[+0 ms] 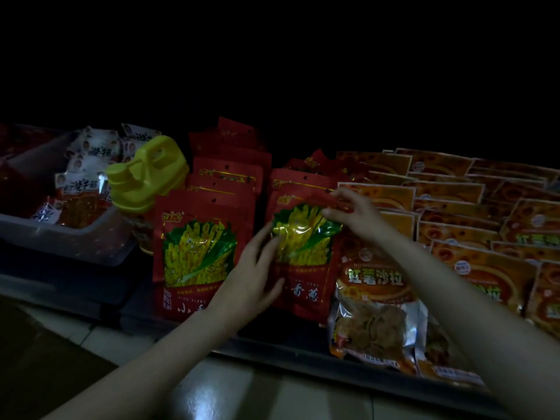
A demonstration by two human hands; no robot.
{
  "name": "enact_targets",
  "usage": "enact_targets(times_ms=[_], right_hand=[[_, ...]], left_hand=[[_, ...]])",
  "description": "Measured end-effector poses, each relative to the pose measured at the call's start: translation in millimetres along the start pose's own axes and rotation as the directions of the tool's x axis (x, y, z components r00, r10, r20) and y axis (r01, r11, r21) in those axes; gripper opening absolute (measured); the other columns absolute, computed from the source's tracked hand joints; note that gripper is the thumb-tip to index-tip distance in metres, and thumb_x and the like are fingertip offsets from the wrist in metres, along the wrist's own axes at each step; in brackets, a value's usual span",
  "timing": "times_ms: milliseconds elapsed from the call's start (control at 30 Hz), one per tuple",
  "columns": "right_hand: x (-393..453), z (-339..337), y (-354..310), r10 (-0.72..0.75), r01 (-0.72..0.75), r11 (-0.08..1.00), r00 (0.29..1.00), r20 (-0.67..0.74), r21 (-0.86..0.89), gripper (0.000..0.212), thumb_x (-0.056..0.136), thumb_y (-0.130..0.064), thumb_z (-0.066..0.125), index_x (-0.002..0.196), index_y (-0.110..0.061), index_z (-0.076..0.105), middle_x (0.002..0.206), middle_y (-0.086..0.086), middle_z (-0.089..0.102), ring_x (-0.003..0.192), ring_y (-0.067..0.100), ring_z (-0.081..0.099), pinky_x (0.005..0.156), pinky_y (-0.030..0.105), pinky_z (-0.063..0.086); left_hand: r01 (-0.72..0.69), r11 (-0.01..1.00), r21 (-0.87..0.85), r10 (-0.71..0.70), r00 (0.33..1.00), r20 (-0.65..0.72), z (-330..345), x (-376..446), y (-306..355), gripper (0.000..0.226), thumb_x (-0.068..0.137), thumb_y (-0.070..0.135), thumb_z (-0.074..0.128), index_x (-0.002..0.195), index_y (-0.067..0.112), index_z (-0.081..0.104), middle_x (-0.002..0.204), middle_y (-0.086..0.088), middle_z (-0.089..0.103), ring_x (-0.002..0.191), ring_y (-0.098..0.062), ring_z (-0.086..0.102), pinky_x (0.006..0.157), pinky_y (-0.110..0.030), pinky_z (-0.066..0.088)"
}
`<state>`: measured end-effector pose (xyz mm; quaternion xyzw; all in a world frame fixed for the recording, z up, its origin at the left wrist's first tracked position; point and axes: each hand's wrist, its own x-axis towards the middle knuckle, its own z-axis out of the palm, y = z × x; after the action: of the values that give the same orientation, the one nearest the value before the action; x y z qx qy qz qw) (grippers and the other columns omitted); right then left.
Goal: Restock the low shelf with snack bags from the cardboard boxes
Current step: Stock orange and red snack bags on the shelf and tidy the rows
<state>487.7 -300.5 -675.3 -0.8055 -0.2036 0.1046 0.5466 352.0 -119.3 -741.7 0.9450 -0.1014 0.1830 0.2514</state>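
on shelf [291, 341]: placing red bag [303, 253], right hand [348, 213] pinching top, left hand [254, 277] flat, released; next, seat upright.

Dim light; black darkness above; glossy pale floor tiles [212, 392] below.

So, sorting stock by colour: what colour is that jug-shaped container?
Yellow-green jug-shaped container, seen from the head view.

Glossy foil-plastic red snack bags [303, 237], smooth yellow plastic jug [148, 174], translucent plastic bin [60, 234].
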Motion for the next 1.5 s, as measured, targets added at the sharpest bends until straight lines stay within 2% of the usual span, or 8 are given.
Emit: enact_targets(times_ms=[300, 600, 733, 833, 933, 1067, 1300, 1500], right_hand=[[-7, -54, -32, -0.012, 0.093, 0.875, 0.985, -0.171, 0.475, 0.029, 0.086, 0.006, 0.053, 0.099, -0.019, 0.056, 0.086, -0.005, 0.066, 0.076, 0.006, 0.064, 0.069, 0.020, 0.054], [-17, -30, -16, 0.081, -0.056, 0.862, 0.996, -0.027, 0.504, 0.024, 0.086, 0.002, 0.056, 0.099, -0.018, 0.055, 0.089, 0.003, 0.062, 0.082, 0.015, 0.062, 0.072, 0.027, 0.051], [-5, 1, 10, 0.025, -0.037, 0.989, 0.996, -0.080, -0.142, 0.031, 0.083, -0.010, 0.067, 0.113, -0.010, 0.059, 0.103, 0.003, 0.061, 0.103, 0.020, 0.054, 0.081, 0.018, 0.040], [4, 17, 31, -0.140, 0.109, 0.725, 0.990, 0.009, -0.680, 0.037, 0.087, -0.027, 0.064, 0.120, -0.010, 0.061, 0.141, 0.006, 0.041, 0.132, 0.023, 0.029, 0.105, 0.025, 0.021], [18, 19, 26, -0.105, 0.106, 0.634, 0.993, 0.050, -0.766, 0.040, 0.092, -0.038, 0.053, 0.127, -0.017, 0.056, 0.152, 0.006, 0.024, 0.140, 0.025, 0.014, 0.114, 0.034, 0.008], [33, 25, 15, 0.006, 0.049, 0.634, 0.998, 0.068, -0.772, 0.036, 0.092, -0.040, 0.053, 0.120, -0.019, 0.057, 0.139, 0.010, 0.039, 0.134, 0.026, 0.028, 0.113, 0.040, 0.011], [20, 26, -7, -0.411, 0.416, 0.706, 0.900, 0.147, -0.573, 0.011, 0.088, -0.010, 0.061, 0.093, -0.007, 0.052, 0.087, -0.003, 0.053, 0.082, 0.015, 0.052, 0.066, 0.024, 0.032], [51, 19, 0, -0.188, 0.166, 0.624, 0.980, 0.060, -0.764, 0.066, 0.088, -0.032, 0.062, 0.141, -0.012, 0.028, 0.142, 0.012, 0.037, 0.131, 0.029, 0.032, 0.108, 0.036, 0.027]], left_hand=[[0.301, 0.822, -0.483, -0.296, 0.951, 0.089, -14, 26, 25, 0.086, 0.082, 0.028, 0.068, 0.140, 0.035, 0.005, 0.129, 0.022, 0.026, 0.125, 0.006, 0.024, 0.106, -0.018, 0.024], [0.187, 0.919, -0.347, -0.171, 0.982, 0.076, -23, 28, 13, 0.100, 0.077, 0.037, 0.069, 0.144, 0.035, -0.006, 0.153, 0.010, 0.010, 0.139, -0.002, 0.011, 0.115, -0.026, 0.017], [0.085, 0.995, -0.052, -0.071, 0.969, 0.236, -14, 22, 7, 0.107, 0.080, 0.044, 0.065, 0.137, 0.041, -0.026, 0.153, 0.009, -0.023, 0.143, -0.010, -0.008, 0.116, -0.032, 0.017], [-0.011, 0.970, 0.241, -0.096, 0.900, 0.425, 6, 11, 7, 0.110, 0.085, 0.053, 0.055, 0.127, 0.034, -0.044, 0.141, 0.001, -0.046, 0.137, -0.027, -0.030, 0.117, -0.044, 0.016], [-0.065, 0.920, 0.387, -0.123, 0.888, 0.442, 21, 0, 3, 0.115, 0.083, 0.054, 0.058, 0.126, 0.034, -0.046, 0.144, -0.011, -0.041, 0.134, -0.037, -0.027, 0.110, -0.048, 0.031], [-0.099, 0.892, 0.440, -0.049, 0.949, 0.313, 28, -4, -8, 0.143, 0.039, 0.062, 0.083, 0.150, 0.027, 0.002, 0.151, -0.019, 0.020, 0.129, -0.044, 0.037, 0.069, -0.046, 0.057], [-0.131, 0.860, 0.493, -0.006, 0.963, 0.268, 41, 2, -11, 0.134, 0.040, 0.062, 0.083, 0.149, 0.024, 0.016, 0.154, -0.021, 0.014, 0.135, -0.048, 0.023, 0.072, -0.049, 0.055], [-0.201, 0.806, 0.557, 0.058, 0.963, 0.263, 43, 24, -14, 0.131, 0.049, 0.064, 0.079, 0.149, 0.028, 0.003, 0.153, -0.023, 0.004, 0.137, -0.051, 0.015, 0.094, -0.051, 0.044]])
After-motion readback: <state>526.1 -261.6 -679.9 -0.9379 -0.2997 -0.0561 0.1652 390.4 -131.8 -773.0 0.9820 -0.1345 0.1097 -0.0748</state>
